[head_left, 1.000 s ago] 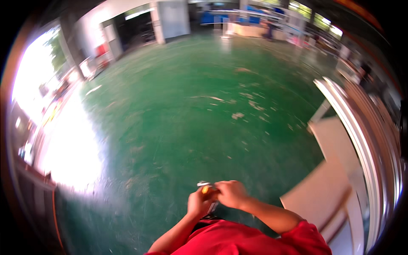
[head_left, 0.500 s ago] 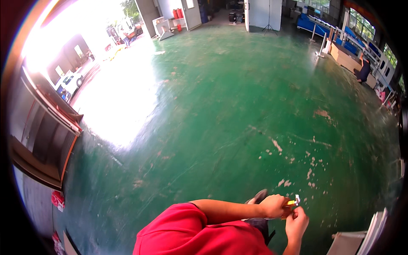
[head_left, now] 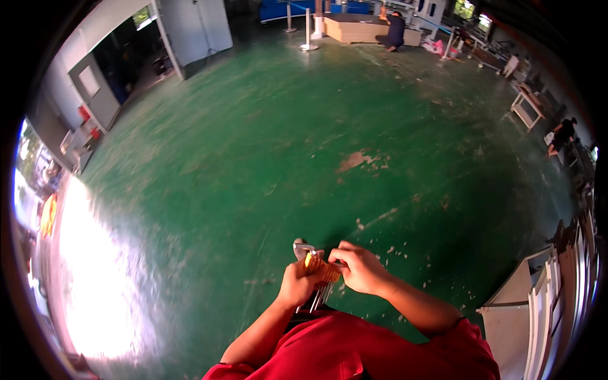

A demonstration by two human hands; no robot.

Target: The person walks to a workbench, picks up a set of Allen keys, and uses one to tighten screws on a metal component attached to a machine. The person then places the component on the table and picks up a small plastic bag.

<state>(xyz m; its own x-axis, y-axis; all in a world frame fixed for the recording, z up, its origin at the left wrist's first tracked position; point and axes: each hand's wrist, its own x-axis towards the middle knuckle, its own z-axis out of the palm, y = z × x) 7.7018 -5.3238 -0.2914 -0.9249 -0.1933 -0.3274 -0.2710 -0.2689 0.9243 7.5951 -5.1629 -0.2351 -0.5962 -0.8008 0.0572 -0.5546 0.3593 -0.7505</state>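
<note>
In front of my red shirt, my left hand [head_left: 296, 286] is closed around a hex key set [head_left: 330, 273] with a yellow-orange holder. Several thin silver keys stick out below the holder, and a bent silver end rises above it. From the other side my right hand [head_left: 362, 268] pinches the holder's right edge with curled fingers. Whether a single key lies between those fingertips is too small to tell. Part of a shoe [head_left: 299, 242] shows just beyond the left hand.
Green worn floor [head_left: 272, 158] spreads ahead. White panels [head_left: 538, 316] lean at the lower right. Far off, a person [head_left: 394, 31] crouches by stacked boards [head_left: 348, 28], near a barrier post [head_left: 308, 31]. Another person [head_left: 561, 136] bends at the right, beyond a small cart [head_left: 527, 106].
My view has swung to the right, so the bright doorway now sits at the left edge. Both hands, still together on the hex key set, appear nearer the middle, with its silver keys now visible.
</note>
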